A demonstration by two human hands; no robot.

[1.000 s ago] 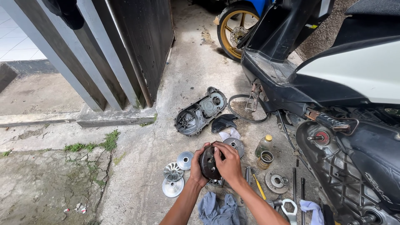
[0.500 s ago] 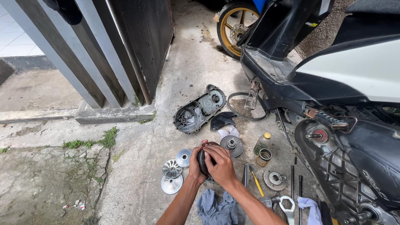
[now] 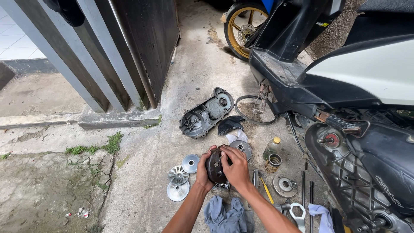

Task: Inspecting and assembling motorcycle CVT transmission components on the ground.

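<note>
Both my hands grip a dark round clutch drum [image 3: 214,166] held on edge just above the concrete floor. My left hand [image 3: 203,171] cups its left side and my right hand [image 3: 235,166] wraps its right side. Beside my left hand lie three silver pulley discs [image 3: 179,174], one of them finned. A round metal plate [image 3: 241,148] lies just behind my right hand. A grey rag [image 3: 224,217] lies under my forearms.
A grey engine side cover [image 3: 206,113] and a drive belt [image 3: 254,110] lie further back. A small bottle [image 3: 272,148], a coil spring [image 3: 274,162], a hub plate [image 3: 284,184], screwdrivers and wrenches [image 3: 297,211] lie to the right. The scooter [image 3: 345,99] stands at right, a gate [image 3: 108,56] at left.
My hands have turned the drum a little and stayed in place over the floor; the view has shifted slightly. Nothing else has moved.
</note>
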